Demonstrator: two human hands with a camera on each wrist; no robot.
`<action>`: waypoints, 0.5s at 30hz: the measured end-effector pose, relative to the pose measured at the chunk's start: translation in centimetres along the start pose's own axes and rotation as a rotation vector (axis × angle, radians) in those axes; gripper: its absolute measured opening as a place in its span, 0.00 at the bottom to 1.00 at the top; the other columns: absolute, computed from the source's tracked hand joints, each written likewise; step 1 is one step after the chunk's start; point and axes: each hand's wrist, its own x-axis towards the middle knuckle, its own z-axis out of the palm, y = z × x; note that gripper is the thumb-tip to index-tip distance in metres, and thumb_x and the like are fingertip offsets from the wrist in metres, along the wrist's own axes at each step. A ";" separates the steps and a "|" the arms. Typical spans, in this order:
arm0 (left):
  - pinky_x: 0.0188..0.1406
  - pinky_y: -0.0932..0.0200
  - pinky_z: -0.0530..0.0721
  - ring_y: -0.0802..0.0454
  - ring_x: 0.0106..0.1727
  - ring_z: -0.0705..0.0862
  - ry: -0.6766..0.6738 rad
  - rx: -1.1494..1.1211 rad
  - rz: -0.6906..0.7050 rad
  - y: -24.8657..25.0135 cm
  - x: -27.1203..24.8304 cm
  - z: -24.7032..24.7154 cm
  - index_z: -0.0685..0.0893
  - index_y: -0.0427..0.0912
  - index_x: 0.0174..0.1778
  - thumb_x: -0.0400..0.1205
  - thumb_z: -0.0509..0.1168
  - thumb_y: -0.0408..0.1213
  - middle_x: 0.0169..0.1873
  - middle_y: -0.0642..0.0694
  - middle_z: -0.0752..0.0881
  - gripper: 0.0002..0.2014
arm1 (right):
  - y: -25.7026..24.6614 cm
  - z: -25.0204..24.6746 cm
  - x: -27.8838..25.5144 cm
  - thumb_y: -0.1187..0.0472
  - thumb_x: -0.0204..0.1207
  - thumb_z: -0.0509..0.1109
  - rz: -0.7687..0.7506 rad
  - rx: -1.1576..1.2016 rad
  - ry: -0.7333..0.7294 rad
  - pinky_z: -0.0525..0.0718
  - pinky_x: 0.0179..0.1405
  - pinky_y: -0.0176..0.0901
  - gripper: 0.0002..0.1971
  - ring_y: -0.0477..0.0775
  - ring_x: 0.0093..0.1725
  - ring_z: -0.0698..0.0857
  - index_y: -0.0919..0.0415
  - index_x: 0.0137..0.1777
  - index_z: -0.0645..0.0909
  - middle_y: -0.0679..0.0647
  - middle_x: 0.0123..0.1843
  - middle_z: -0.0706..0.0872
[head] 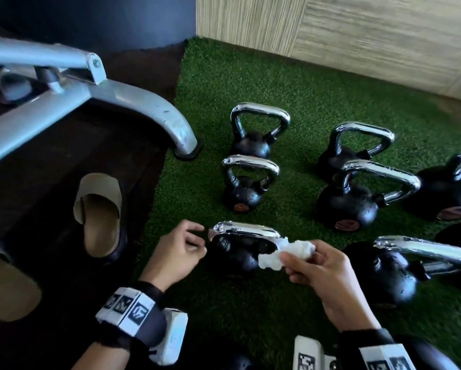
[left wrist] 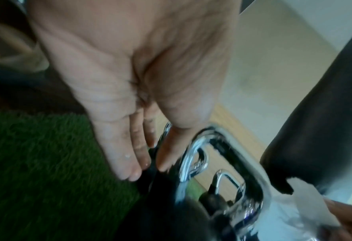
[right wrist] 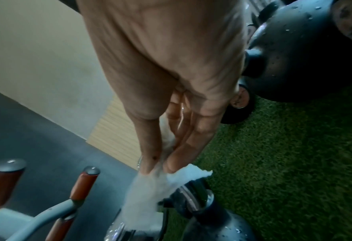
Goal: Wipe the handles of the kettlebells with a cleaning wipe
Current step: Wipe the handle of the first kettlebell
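Several black kettlebells with chrome handles stand on green turf (head: pixel 250 303). The nearest kettlebell (head: pixel 237 257) sits between my hands, its handle (head: pixel 246 231) running left to right. My right hand (head: pixel 290 259) pinches a crumpled white cleaning wipe (head: pixel 277 253) against the handle's right end. In the right wrist view the wipe (right wrist: pixel 146 195) hangs from thumb and fingers of the right hand (right wrist: pixel 160 168) onto the chrome. My left hand (head: pixel 197 241) holds nothing and sits at the handle's left end. Its fingers (left wrist: pixel 129 163) lie fairly straight beside the black body, close to the handle (left wrist: pixel 189 156).
Other kettlebells stand behind (head: pixel 248 188) and to the right (head: pixel 349 204), one close by my right hand (head: pixel 392 276). A grey metal bench frame (head: pixel 133 102) and a tan slipper (head: pixel 101 217) are on the dark floor at left. A wood-panel wall (head: pixel 357 36) borders the turf.
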 end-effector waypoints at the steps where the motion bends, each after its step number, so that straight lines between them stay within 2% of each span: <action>1: 0.48 0.58 0.88 0.63 0.39 0.91 0.050 -0.032 0.008 0.4 -0.4 -0.9 0.84 0.57 0.52 0.77 0.77 0.32 0.42 0.52 0.94 0.16 | -0.7 0.5 -0.2 0.61 0.57 0.88 -0.032 -0.037 0.004 0.87 0.30 0.42 0.22 0.54 0.33 0.88 0.66 0.47 0.84 0.64 0.38 0.93; 3: 0.52 0.52 0.92 0.50 0.45 0.94 0.013 -0.209 0.017 1.7 -1.3 -2.3 0.89 0.50 0.52 0.82 0.75 0.32 0.41 0.46 0.94 0.08 | -1.9 1.6 -0.4 0.61 0.57 0.90 -0.129 -0.152 0.017 0.85 0.31 0.46 0.21 0.54 0.31 0.88 0.61 0.43 0.82 0.61 0.36 0.93; 5: 0.54 0.53 0.93 0.44 0.51 0.94 -0.115 -0.360 0.026 3.6 -2.1 -2.8 0.92 0.44 0.55 0.85 0.70 0.34 0.46 0.43 0.95 0.06 | -3.1 2.8 -0.5 0.59 0.58 0.91 -0.249 -0.299 0.009 0.85 0.33 0.46 0.17 0.51 0.31 0.89 0.57 0.38 0.84 0.54 0.34 0.93; 8: 0.56 0.56 0.92 0.48 0.56 0.93 -0.230 -0.482 0.031 6.2 -3.0 -2.8 0.91 0.44 0.60 0.86 0.67 0.42 0.52 0.45 0.95 0.12 | -4.2 4.7 -1.1 0.59 0.60 0.90 -0.379 -0.389 -0.070 0.86 0.33 0.39 0.12 0.45 0.31 0.91 0.53 0.38 0.89 0.46 0.34 0.93; 10: 0.57 0.56 0.92 0.49 0.57 0.93 -0.281 -0.528 0.022 7.4 -3.3 -2.6 0.92 0.44 0.60 0.85 0.66 0.45 0.53 0.44 0.95 0.14 | -4.5 5.8 -1.3 0.60 0.61 0.90 -0.448 -0.401 -0.092 0.88 0.37 0.37 0.11 0.43 0.34 0.91 0.51 0.40 0.92 0.45 0.37 0.93; 12: 0.55 0.58 0.92 0.48 0.57 0.93 -0.342 -0.575 0.016 8.1 -3.6 -2.4 0.92 0.40 0.60 0.86 0.65 0.46 0.53 0.42 0.94 0.17 | -4.4 6.4 -1.4 0.61 0.62 0.89 -0.525 -0.425 -0.080 0.87 0.39 0.34 0.10 0.43 0.39 0.91 0.52 0.42 0.94 0.43 0.41 0.91; 15: 0.50 0.62 0.91 0.48 0.56 0.93 -0.368 -0.650 0.012 8.6 -3.8 -1.8 0.92 0.39 0.62 0.85 0.67 0.42 0.53 0.42 0.94 0.15 | -4.3 7.0 -1.6 0.62 0.64 0.88 -0.587 -0.461 -0.064 0.88 0.40 0.36 0.11 0.41 0.41 0.91 0.50 0.45 0.94 0.41 0.40 0.92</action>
